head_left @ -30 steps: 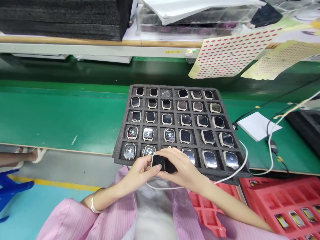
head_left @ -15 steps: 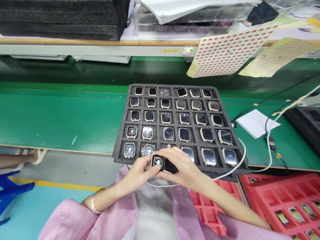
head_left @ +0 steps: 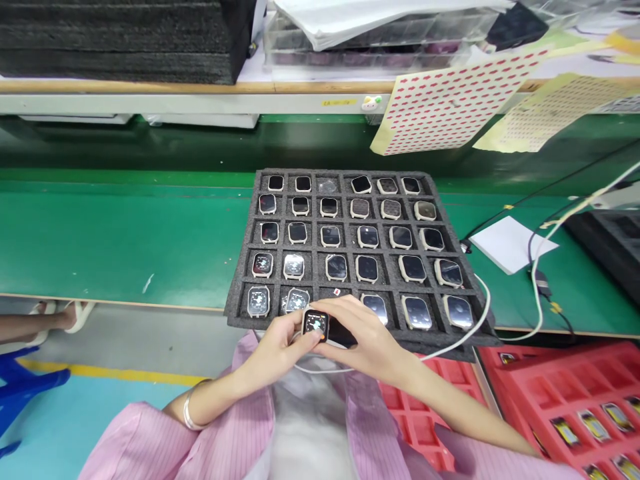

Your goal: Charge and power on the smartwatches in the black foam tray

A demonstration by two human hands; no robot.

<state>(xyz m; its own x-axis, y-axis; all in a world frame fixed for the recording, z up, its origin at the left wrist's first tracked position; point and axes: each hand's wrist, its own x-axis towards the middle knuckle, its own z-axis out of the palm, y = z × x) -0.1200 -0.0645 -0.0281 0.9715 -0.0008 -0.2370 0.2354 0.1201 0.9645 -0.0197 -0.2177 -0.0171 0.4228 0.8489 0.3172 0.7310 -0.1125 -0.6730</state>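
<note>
Just over the front edge of the black foam tray [head_left: 239,312], both hands meet around a smartwatch [head_left: 312,320] with a lit dial. My left hand [head_left: 277,345] is closed on its left side, the thumb lying on the screen's lower part. Fingers and thumb of my right hand [head_left: 376,339] close on its right side, above and below. A dark, glossy flat thing [head_left: 342,333] shows under the right palm, mostly hidden; I cannot tell its kind. From beneath the hands a white cable [head_left: 463,343] runs off to the right. Watches fill most tray cells, several with lit dials.
Red trays [head_left: 575,393] with small parts stand at the lower right. White paper [head_left: 514,244] and cables lie right of the foam tray on the green bench [head_left: 125,240]. Dotted sticker sheets [head_left: 450,107] hang from the shelf above. A blue stool [head_left: 35,383] is lower left.
The view has shifted very slightly. Both hands keep the same hold on the smartwatch, and the tray stays where it was.
</note>
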